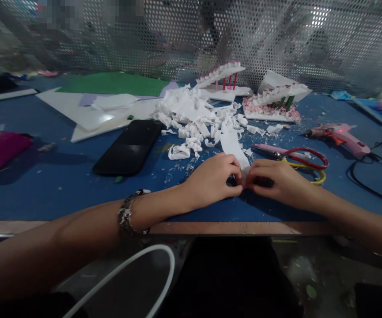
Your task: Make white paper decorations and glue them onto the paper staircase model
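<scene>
A white paper strip runs from the scrap pile down to my fingers near the table's front edge. My left hand pinches its near end from the left. From the other side my right hand pinches the same end, the two sets of fingertips almost touching. Torn and curled white paper scraps are heaped just beyond. Beside my right hand lie scissors with red and yellow handles, and a pink pen-like tool.
A black phone lies left of the scraps. Two small white staircase models stand at the back, one with a pink-speckled base. A pink glue gun with a black cord rests right. Green sheet and magenta pouch lie left.
</scene>
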`<action>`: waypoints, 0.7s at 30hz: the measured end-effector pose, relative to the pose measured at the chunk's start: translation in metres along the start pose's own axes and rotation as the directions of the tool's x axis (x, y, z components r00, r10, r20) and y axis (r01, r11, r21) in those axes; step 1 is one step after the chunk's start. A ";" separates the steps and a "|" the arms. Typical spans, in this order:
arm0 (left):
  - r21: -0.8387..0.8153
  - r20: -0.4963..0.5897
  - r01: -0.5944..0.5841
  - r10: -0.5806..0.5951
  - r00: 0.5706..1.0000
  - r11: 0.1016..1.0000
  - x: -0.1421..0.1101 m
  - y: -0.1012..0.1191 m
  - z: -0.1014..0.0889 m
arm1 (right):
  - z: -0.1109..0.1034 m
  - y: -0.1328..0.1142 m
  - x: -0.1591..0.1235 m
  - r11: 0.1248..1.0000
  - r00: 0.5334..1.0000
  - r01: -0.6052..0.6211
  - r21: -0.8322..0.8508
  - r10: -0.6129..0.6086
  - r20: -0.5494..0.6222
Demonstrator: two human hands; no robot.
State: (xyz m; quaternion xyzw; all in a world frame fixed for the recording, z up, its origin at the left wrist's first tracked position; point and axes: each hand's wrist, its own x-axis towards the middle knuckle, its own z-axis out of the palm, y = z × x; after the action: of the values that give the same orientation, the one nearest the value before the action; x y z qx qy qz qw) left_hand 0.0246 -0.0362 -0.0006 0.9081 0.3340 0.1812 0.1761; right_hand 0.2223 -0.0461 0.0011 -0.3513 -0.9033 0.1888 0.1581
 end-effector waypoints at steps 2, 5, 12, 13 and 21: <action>0.007 0.001 0.013 -0.013 1.000 1.000 0.000 0.000 0.000 | 0.001 0.000 0.001 1.000 1.000 0.004 0.024 -0.004 -0.005; 0.026 0.006 0.012 -0.012 1.000 1.000 0.000 0.000 -0.001 | 0.000 -0.001 0.002 0.999 1.000 -0.015 0.034 0.014 0.007; 0.040 -0.008 -0.105 0.105 0.994 0.994 -0.002 0.004 -0.002 | -0.005 -0.003 0.002 0.999 0.998 -0.039 0.011 0.039 0.039; 0.040 -0.004 -0.111 0.111 0.994 0.993 -0.002 0.005 -0.001 | -0.006 -0.002 0.002 1.000 0.999 -0.012 0.013 0.012 0.048; 0.047 0.081 -0.109 0.105 0.991 0.993 0.000 0.003 -0.006 | -0.010 0.006 0.002 0.993 0.992 0.078 0.086 -0.086 0.096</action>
State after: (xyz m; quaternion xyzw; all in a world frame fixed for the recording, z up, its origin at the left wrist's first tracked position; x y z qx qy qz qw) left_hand 0.0236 -0.0376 0.0055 0.9353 0.2824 0.1457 0.1558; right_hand 0.2290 -0.0380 0.0078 -0.2972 -0.9152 0.2364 0.1348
